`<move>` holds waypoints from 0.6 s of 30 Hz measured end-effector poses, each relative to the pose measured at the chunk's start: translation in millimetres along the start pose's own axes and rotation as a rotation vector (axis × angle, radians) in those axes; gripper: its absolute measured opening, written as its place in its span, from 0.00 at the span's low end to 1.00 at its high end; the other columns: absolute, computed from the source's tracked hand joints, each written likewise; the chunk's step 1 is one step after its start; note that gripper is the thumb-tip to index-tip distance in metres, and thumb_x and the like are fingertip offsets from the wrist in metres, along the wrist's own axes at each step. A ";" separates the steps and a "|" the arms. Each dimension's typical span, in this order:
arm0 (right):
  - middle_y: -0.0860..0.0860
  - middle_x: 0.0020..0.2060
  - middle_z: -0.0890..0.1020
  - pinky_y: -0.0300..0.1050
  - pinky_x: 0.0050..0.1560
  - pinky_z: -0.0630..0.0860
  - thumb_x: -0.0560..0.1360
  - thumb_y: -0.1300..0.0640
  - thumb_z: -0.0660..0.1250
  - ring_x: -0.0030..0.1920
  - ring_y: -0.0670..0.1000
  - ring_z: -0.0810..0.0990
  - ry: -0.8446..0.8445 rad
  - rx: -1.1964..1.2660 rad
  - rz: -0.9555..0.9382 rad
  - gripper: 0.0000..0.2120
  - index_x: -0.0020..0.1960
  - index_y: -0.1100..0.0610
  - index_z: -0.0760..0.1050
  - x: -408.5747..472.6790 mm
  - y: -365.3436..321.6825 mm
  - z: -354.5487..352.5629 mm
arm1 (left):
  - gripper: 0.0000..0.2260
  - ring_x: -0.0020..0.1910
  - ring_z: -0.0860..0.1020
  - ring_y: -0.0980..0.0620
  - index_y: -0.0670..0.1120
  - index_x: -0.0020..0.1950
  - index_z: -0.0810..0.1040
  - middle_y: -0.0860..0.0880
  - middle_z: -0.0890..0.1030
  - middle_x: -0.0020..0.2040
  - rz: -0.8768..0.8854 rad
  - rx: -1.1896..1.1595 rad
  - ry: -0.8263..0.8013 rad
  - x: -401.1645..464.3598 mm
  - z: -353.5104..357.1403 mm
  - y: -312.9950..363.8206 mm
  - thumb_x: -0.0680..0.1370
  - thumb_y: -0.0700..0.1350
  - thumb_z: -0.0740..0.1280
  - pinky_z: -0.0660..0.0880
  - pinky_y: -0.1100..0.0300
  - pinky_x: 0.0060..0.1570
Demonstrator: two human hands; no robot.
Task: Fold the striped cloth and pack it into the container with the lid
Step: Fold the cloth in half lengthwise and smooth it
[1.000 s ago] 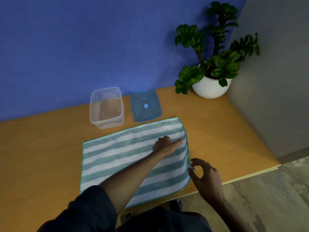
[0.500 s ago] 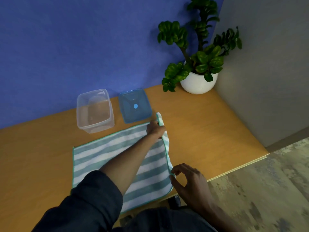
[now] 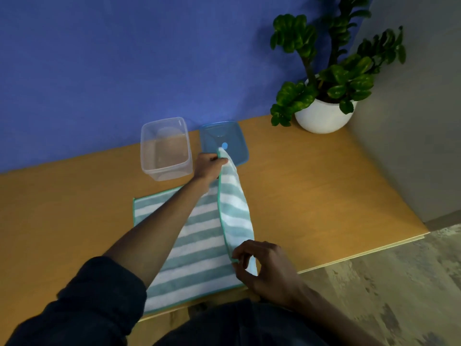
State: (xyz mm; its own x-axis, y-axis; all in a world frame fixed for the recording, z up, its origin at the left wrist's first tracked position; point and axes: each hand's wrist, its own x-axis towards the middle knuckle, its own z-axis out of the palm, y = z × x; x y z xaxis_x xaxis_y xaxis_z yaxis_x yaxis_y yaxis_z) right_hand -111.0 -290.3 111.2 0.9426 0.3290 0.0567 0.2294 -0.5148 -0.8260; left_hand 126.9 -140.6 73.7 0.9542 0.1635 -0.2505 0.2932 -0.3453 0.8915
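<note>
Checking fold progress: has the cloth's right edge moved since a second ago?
Yes. The striped cloth's right edge, flat on the table before, is now lifted by left hand and right hand, its far corner overlapping the blue lid.

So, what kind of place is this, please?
Probably a room corner in a home or office: a wooden table against a blue wall, a potted plant, and worn flooring.
</note>
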 end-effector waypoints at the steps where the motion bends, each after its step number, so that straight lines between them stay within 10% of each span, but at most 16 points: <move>1: 0.43 0.37 0.82 0.39 0.42 0.77 0.70 0.53 0.68 0.38 0.40 0.80 -0.022 0.006 -0.014 0.05 0.45 0.50 0.79 3.8 -4.2 6.8 | 0.09 0.35 0.73 0.50 0.44 0.33 0.80 0.45 0.75 0.34 0.012 -0.009 0.001 0.2 -12.3 -3.9 0.63 0.49 0.72 0.70 0.55 0.36; 9: 0.45 0.37 0.83 0.28 0.41 0.71 0.70 0.57 0.70 0.38 0.40 0.80 -0.179 0.054 -0.094 0.04 0.45 0.53 0.79 28.2 -36.7 60.9 | 0.24 0.39 0.75 0.47 0.34 0.40 0.78 0.41 0.76 0.37 0.027 -0.086 -0.049 -1.6 -108.2 -27.0 0.63 0.55 0.74 0.73 0.51 0.40; 18: 0.46 0.36 0.84 0.39 0.42 0.78 0.68 0.56 0.70 0.38 0.44 0.82 -0.374 0.097 -0.114 0.05 0.44 0.50 0.78 50.5 -57.4 122.4 | 0.28 0.37 0.72 0.51 0.31 0.37 0.72 0.43 0.70 0.34 0.155 0.015 -0.069 -3.2 -178.1 -63.5 0.67 0.59 0.71 0.77 0.46 0.37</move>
State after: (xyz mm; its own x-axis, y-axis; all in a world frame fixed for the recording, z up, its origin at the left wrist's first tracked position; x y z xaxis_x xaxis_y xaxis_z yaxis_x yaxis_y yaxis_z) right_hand -106.3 -147.2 92.8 0.7552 0.6542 -0.0423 0.2862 -0.3871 -0.8765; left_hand 94.6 45.4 85.1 0.9898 0.0437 -0.1357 0.1421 -0.3758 0.9157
